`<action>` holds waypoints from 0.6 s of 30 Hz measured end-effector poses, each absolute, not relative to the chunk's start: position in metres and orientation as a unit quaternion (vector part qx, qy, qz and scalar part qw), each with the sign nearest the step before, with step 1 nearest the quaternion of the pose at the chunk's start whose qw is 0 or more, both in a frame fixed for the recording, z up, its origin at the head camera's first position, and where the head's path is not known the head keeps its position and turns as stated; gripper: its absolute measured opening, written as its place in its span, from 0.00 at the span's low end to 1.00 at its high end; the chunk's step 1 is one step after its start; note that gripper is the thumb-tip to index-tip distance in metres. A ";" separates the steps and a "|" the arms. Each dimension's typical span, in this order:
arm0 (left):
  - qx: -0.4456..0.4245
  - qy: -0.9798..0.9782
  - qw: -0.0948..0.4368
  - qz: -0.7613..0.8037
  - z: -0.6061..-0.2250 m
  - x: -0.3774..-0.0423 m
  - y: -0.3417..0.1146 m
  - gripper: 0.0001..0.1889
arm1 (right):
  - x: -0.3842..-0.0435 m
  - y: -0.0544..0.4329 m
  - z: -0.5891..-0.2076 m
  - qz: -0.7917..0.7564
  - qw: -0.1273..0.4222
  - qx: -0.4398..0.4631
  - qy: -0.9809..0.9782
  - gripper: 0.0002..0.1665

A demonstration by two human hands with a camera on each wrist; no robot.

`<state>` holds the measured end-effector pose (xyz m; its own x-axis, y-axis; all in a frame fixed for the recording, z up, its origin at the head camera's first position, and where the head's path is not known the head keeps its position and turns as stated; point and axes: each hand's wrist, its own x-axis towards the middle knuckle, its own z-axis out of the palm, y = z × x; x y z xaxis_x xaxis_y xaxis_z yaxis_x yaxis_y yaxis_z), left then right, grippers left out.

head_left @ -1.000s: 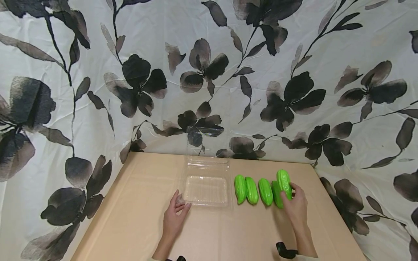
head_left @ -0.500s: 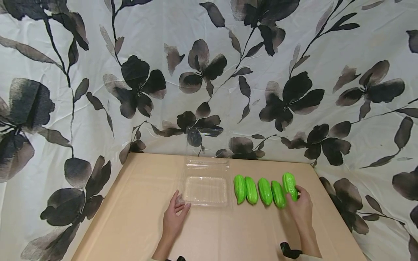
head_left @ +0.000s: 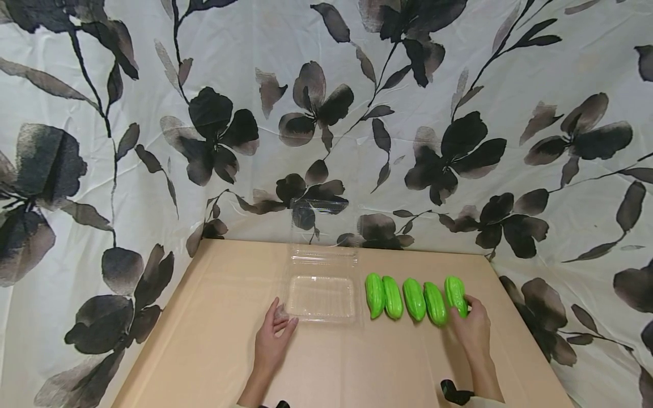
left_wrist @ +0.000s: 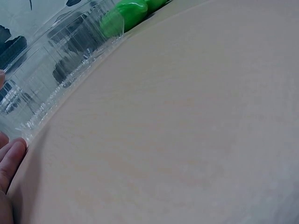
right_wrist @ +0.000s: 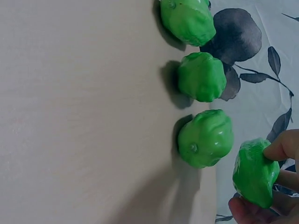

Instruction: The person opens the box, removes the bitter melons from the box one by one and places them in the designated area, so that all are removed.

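Observation:
My right hand (head_left: 471, 326) grips a bright green, bumpy toy cucumber (head_left: 455, 294) between thumb and fingers, at the right end of a row. In the right wrist view this cucumber (right_wrist: 254, 172) shows raised, with the thumb on one side and fingers on the other. The other cucumbers lie side by side to its left, the nearest cucumber (head_left: 435, 304) just beside it. My left hand (head_left: 272, 340) holds the front left corner of a clear plastic clamshell container (head_left: 321, 317), thumb at the front and fingers along the side. Nothing shows inside its base.
The container's clear lid (head_left: 326, 224) stands raised at the back, against the floral cloth (head_left: 377, 141) behind the table. The table (head_left: 357, 368) is light tan, with its back edge close behind the container and the cucumbers.
My right hand has carried its cucumber to the right and slightly nearer, away from over the neighbouring cucumber, now fully visible. The left hand and container stay in place.

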<state>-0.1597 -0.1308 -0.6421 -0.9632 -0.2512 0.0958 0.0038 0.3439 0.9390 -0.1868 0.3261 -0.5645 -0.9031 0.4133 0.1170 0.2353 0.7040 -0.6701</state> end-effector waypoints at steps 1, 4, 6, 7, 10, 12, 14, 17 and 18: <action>0.077 -0.812 0.112 -0.568 -0.642 -0.160 -0.131 0.39 | -0.187 0.327 -0.566 0.341 0.128 -0.177 -0.914 0.33; 0.079 -0.812 0.109 -0.568 -0.642 -0.160 -0.131 0.39 | -0.187 0.328 -0.568 0.340 0.119 -0.180 -0.915 0.33; 0.080 -0.811 0.108 -0.569 -0.643 -0.160 -0.131 0.39 | -0.187 0.329 -0.570 0.342 0.111 -0.181 -0.915 0.34; 0.080 -0.811 0.107 -0.570 -0.643 -0.160 -0.131 0.39 | -0.187 0.329 -0.570 0.344 0.107 -0.183 -0.915 0.34; 0.079 -0.810 0.107 -0.571 -0.642 -0.160 -0.131 0.39 | -0.186 0.330 -0.572 0.349 0.093 -0.186 -0.914 0.34; 0.077 -0.810 0.108 -0.571 -0.642 -0.160 -0.131 0.39 | -0.186 0.331 -0.573 0.353 0.082 -0.187 -0.913 0.35; 0.076 -0.810 0.108 -0.571 -0.642 -0.160 -0.131 0.39 | -0.185 0.331 -0.574 0.354 0.076 -0.187 -0.913 0.35; 0.076 -0.809 0.109 -0.572 -0.642 -0.160 -0.131 0.39 | -0.185 0.332 -0.576 0.353 0.075 -0.186 -0.914 0.35; 0.076 -0.809 0.109 -0.573 -0.642 -0.160 -0.131 0.39 | -0.185 0.332 -0.577 0.352 0.077 -0.187 -0.914 0.35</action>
